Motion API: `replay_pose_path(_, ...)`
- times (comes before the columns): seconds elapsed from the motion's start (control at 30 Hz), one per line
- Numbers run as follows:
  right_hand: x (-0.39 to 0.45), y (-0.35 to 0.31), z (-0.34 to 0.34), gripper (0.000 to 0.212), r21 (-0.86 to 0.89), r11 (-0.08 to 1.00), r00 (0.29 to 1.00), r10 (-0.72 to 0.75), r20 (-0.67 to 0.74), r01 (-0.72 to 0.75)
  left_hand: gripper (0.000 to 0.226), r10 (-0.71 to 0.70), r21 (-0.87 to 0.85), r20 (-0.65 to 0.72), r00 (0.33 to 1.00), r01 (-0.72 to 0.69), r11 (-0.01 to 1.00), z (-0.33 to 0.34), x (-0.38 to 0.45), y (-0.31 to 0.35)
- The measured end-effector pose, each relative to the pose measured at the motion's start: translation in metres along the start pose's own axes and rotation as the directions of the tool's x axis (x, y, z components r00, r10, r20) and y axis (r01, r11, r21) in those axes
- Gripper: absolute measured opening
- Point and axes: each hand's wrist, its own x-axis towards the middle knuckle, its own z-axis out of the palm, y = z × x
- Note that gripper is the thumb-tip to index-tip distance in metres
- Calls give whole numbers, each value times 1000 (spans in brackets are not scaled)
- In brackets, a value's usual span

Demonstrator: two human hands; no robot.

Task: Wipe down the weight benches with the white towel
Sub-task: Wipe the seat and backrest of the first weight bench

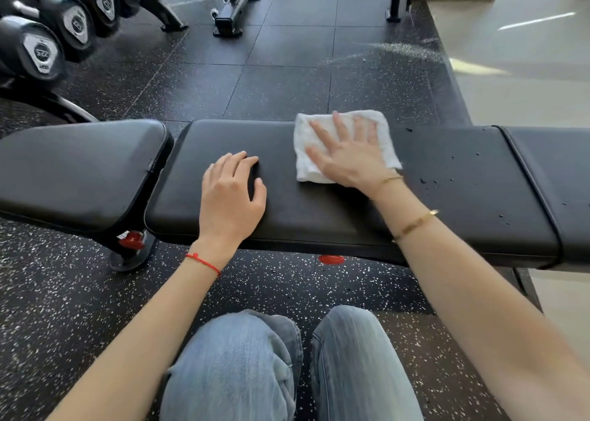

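A black padded weight bench (447, 178) runs across the view in front of me, with a separate seat pad (79, 168) at its left end. A folded white towel (306, 162) lies on the long pad near its far edge. My right hand (348, 155) presses flat on the towel, fingers spread. My left hand (231, 194) rests on the bare pad to the left of the towel, fingers loosely curled and holding nothing. Water droplets (429, 181) dot the pad to the right of the towel.
A rack of black dumbbells (44, 50) stands at the far left. Another bench's frame (234, 9) sits on the rubber floor behind. My knees in jeans (287, 366) are below the bench. Pale tiled floor (523, 79) begins at the right.
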Motion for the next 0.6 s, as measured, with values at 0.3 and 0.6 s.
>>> replay_pose_path(0.3,-59,32,7,57,-9,986,983,-169,-69,169,41,3,-27,-11,1000,-3,1000,0,-2,-6)
replay_pose_path(0.6,4,-31,4,59,-38,989,990,-140,3,140,40,-15,22,-29,999,16,1000,2,-1,0)
